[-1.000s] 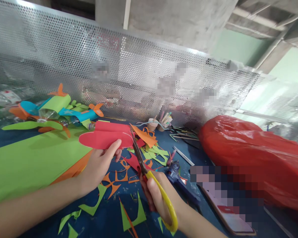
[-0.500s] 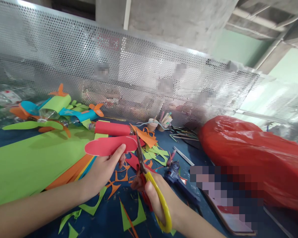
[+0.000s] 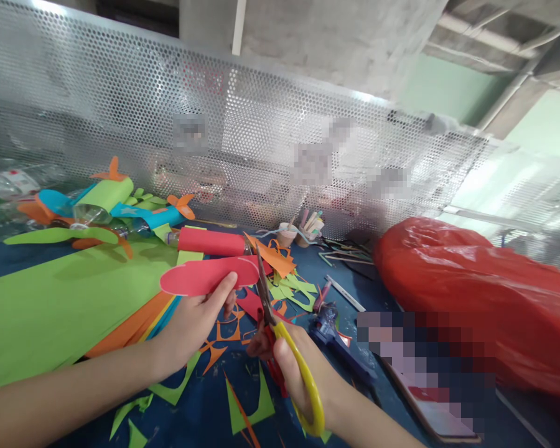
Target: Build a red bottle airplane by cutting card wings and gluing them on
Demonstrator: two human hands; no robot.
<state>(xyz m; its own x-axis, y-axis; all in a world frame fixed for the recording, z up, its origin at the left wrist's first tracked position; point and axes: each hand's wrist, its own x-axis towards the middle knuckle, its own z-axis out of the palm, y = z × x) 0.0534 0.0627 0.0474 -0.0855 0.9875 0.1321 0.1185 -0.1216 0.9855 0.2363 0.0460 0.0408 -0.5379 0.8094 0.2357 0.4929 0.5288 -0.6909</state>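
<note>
Red paper (image 3: 191, 278), pinched in the left hand (image 3: 208, 311), is best turned slowly into the scissors (image 3: 267, 305) — right hand (image 3: 312, 350) gripping their handles.

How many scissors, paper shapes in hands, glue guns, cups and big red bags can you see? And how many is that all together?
Scissors: 1
Red paper shape in the left hand: 1
Blue glue gun: 1
Cups: 2
Big red bag: 1
Total: 6
</note>
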